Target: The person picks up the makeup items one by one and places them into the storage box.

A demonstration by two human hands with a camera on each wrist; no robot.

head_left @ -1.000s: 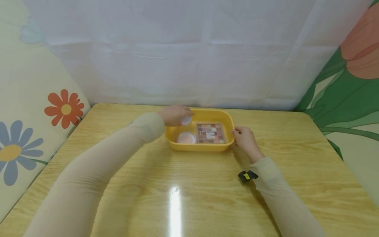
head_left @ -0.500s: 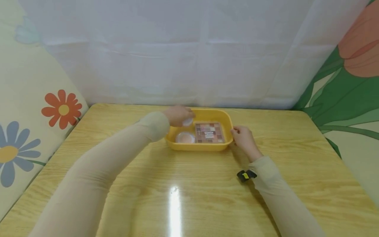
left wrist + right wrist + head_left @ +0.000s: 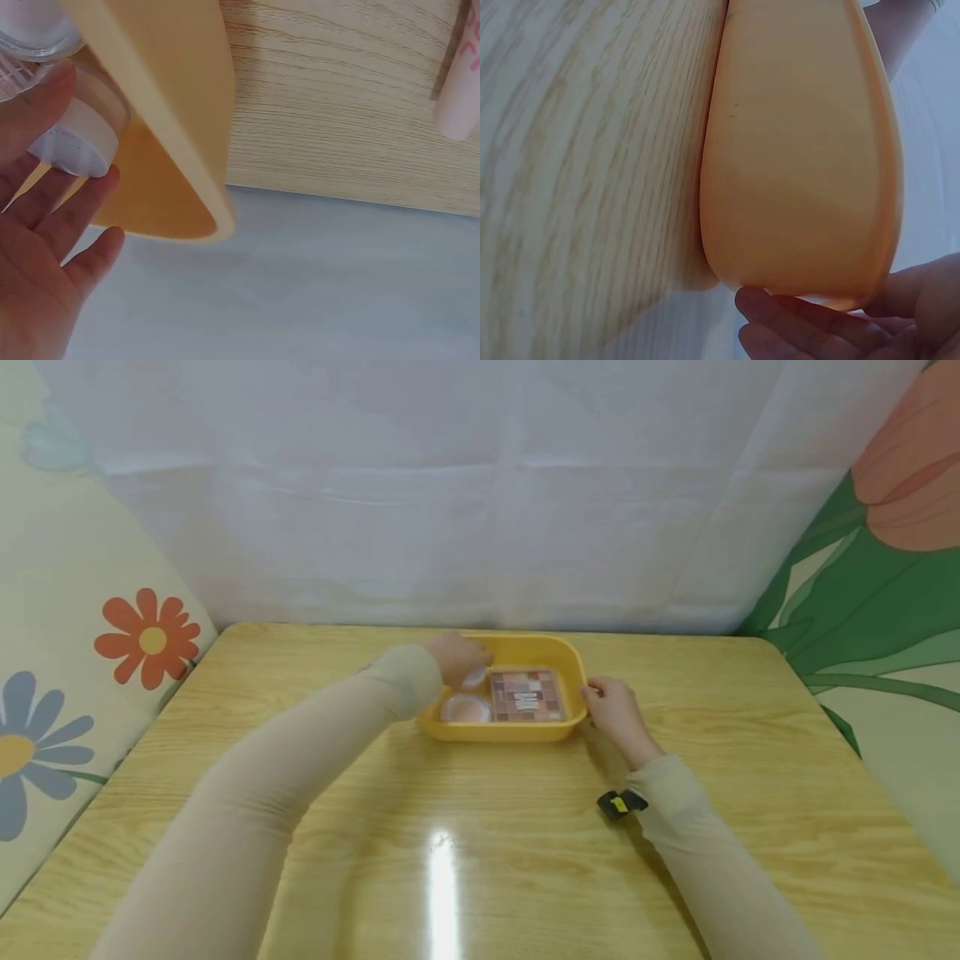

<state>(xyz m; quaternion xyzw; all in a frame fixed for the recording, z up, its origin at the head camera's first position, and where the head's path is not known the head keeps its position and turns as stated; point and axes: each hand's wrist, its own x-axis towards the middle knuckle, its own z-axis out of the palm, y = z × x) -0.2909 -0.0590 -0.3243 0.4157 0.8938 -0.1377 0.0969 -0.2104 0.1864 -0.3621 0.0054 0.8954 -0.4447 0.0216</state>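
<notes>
A yellow plastic basin stands near the table's back edge. Inside it lie a square eyeshadow palette and a round clear-rimmed container with a pale pink centre. My left hand reaches into the basin's back left part. In the left wrist view, its thumb and fingers hold a small round jar with a white part and a clear part, tilted on its side. At the basin's right end, my right hand grips the rim, with fingers against the outer wall.
The basin rests on a wood-grain table. A white cloth hangs behind it. Flower-painted panels stand at the sides. A pale pink tube lies on the table in the left wrist view. A black strap is at the right wrist.
My left hand has lowered the small jar into the basin and moved slightly right. The right hand keeps its grip on the rim. The whole view has shifted a little.
</notes>
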